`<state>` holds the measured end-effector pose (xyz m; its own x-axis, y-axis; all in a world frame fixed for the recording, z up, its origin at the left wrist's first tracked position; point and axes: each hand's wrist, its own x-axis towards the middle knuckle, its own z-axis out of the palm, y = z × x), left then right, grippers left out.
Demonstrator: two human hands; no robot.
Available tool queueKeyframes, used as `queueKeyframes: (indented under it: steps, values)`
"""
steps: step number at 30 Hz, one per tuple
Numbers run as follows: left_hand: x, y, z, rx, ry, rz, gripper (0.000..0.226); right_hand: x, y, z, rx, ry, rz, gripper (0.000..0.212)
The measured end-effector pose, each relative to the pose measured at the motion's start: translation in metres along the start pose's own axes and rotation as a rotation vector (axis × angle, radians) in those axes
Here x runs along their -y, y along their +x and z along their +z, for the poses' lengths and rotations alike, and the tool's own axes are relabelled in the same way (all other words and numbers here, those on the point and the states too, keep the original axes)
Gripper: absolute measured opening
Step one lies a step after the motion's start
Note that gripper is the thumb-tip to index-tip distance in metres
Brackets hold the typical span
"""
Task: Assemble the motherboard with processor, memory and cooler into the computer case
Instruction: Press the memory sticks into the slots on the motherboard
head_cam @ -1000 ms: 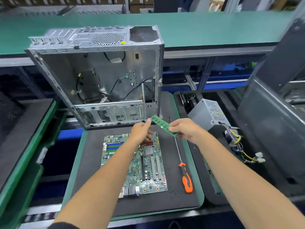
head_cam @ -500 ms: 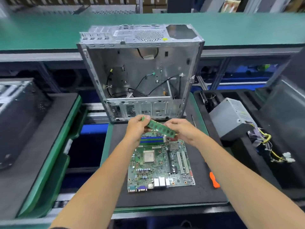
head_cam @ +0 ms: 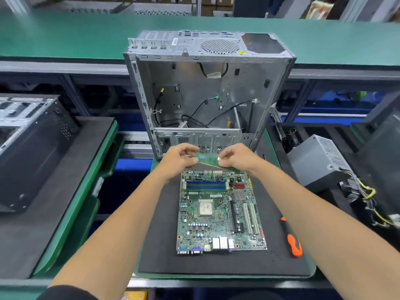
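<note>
Motherboard [head_cam: 220, 211]: lies flat on the black foam mat [head_cam: 270, 263], its port row toward the person, square processor near its middle.
Memory slots [head_cam: 205, 185]: blue and green rows along the board's far part, just below the hands.
Memory stick [head_cam: 207, 159]: green, held level above the board's far edge, between the two hands.
Left hand [head_cam: 177, 159]: its grip pinches the stick's left end, fingers curled.
Right hand [head_cam: 237, 158]: its grip pinches the stick's right part, thumb and fingertips on it.
Computer case [head_cam: 207, 92]: open, empty of boards, loose black cables inside, at the mat's far end.
Screwdriver [head_cam: 292, 241]: orange handle, on the mat, right of the board.
Power supply [head_cam: 318, 161]: grey box with wires, on the neighbouring tray, right.
</note>
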<state>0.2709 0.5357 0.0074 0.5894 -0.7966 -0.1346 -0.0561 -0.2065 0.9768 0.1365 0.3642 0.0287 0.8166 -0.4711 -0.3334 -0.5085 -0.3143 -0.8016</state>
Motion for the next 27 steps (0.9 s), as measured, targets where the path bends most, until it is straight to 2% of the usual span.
queueKeyframes:
  steps: [4,7,12,16,19,22,25,27]
  values:
    - [0.018,0.009,-0.003,-0.086,0.358,0.003,0.020,-0.003,0.010,0.022,-0.020,-0.195,-0.130,0.009]
    - [0.047,0.009,-0.005,-0.124,0.539,-0.092,0.008,-0.011,0.018,0.040,-0.085,-0.302,-0.149,0.007]
    - [0.077,0.006,-0.004,-0.150,0.556,-0.178,0.009,-0.021,0.025,0.049,-0.114,-0.291,-0.184,0.006]
    - [0.071,0.012,-0.001,-0.247,0.509,-0.126,0.024,-0.020,0.029,0.056,-0.092,-0.252,-0.196,0.006]
    - [0.064,0.010,-0.003,-0.228,0.427,-0.057,0.040,-0.022,0.030,0.064,-0.079,-0.245,-0.224,0.007]
    - [0.062,0.006,-0.004,-0.144,0.430,-0.048,0.030,-0.025,0.031,0.067,-0.056,-0.267,-0.213,0.008]
    - [0.067,0.006,-0.005,-0.113,0.571,-0.009,0.007,-0.032,0.031,0.066,-0.051,-0.316,-0.211,0.008]
    - [0.070,0.007,-0.003,-0.102,0.654,0.012,0.005,-0.037,0.031,0.065,-0.041,-0.355,-0.200,0.009]
